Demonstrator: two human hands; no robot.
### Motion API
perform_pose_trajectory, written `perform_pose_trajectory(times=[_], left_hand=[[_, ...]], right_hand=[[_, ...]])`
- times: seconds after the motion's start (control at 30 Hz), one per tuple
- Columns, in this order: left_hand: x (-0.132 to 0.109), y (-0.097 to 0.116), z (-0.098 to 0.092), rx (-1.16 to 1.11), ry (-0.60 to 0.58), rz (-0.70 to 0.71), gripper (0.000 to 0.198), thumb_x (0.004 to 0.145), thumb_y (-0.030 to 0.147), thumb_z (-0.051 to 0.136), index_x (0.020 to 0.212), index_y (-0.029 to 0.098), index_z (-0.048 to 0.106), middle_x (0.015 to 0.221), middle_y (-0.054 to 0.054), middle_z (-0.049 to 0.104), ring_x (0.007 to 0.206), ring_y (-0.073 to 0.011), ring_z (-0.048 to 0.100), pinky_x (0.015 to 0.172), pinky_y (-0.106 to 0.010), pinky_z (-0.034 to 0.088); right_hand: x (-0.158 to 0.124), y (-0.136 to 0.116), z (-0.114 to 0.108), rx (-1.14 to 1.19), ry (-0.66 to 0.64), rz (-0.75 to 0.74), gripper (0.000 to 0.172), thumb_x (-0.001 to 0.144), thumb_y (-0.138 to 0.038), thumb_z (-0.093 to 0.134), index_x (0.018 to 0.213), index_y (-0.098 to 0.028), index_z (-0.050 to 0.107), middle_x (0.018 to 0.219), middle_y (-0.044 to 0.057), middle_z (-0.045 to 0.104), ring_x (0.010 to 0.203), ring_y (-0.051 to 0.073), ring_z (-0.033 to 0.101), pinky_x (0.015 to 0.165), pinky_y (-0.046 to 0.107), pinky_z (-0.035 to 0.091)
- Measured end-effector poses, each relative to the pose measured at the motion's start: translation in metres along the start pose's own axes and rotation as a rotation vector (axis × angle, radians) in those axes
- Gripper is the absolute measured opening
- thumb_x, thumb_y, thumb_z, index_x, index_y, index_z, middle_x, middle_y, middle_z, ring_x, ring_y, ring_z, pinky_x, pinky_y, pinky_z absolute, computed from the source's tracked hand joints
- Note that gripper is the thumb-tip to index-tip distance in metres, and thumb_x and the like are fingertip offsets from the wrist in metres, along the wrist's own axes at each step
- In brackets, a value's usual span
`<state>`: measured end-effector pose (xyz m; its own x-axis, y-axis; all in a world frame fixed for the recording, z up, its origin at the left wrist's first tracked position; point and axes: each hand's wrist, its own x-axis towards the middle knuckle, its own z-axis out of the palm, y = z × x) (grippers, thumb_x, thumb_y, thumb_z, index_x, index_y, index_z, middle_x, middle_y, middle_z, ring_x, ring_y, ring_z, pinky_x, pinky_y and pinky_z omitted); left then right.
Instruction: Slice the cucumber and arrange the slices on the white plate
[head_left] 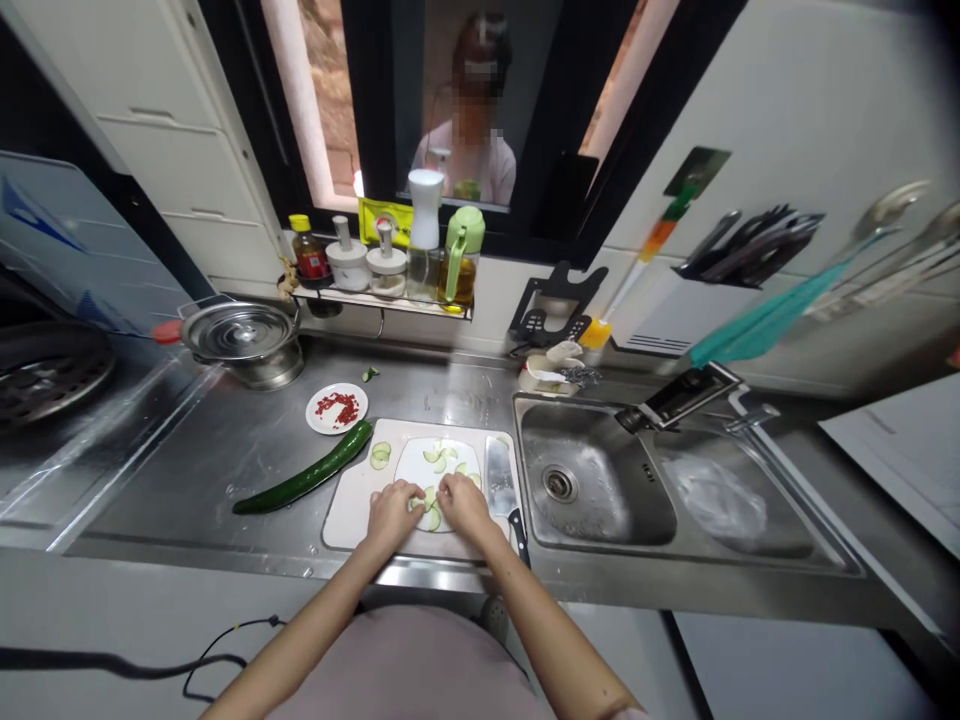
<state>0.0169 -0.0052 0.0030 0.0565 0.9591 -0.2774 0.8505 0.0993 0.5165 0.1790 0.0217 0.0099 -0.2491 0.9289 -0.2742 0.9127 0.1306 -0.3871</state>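
My left hand (391, 510) and my right hand (461, 502) rest side by side at the near edge of a white plate (420, 462) that sits on a white cutting board (349, 505). Fingers of both hands are bent and pinch thin cucumber slices (430, 515) on the plate. More slices lie further back on the plate, and two slices (380, 455) lie on the board to its left. A cleaver (500, 478) lies flat on the board's right edge. A long whole cucumber (307, 475) lies on the steel counter, left of the board.
A small plate of chopped red chilli (337, 408) sits behind the board. A lidded pot (241, 340) stands at the back left, a steel sink (600, 480) at the right. A shelf of bottles and jars (382, 265) runs under the window, which reflects a person.
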Motion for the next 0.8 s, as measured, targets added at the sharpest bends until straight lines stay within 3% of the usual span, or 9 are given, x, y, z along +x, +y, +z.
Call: perform_pose_trajectory(times=[0.33, 0.8], left_hand=[[-0.0002, 0.0042, 0.0021, 0.024, -0.002, 0.024, 0.017, 0.084, 0.026, 0.055, 0.094, 0.025, 0.069, 0.102, -0.004, 0.067, 0.106, -0.0225, 0.057, 0.09, -0.037, 0.031], [-0.0045, 0.0057, 0.0043, 0.098, 0.001, 0.046, 0.017, 0.089, 0.029, 0.051, 0.095, 0.025, 0.067, 0.099, -0.004, 0.066, 0.103, -0.0221, 0.056, 0.085, -0.036, 0.029]], right_hand=[[-0.0047, -0.002, 0.0041, 0.012, 0.018, -0.017, 0.013, 0.088, -0.024, 0.053, 0.088, -0.018, 0.064, 0.094, 0.007, 0.064, 0.09, 0.018, 0.055, 0.072, 0.026, 0.033], [-0.0049, -0.0056, 0.0059, -0.034, 0.001, -0.02, 0.011, 0.087, -0.026, 0.054, 0.089, -0.019, 0.063, 0.095, 0.007, 0.063, 0.09, 0.019, 0.054, 0.07, 0.026, 0.032]])
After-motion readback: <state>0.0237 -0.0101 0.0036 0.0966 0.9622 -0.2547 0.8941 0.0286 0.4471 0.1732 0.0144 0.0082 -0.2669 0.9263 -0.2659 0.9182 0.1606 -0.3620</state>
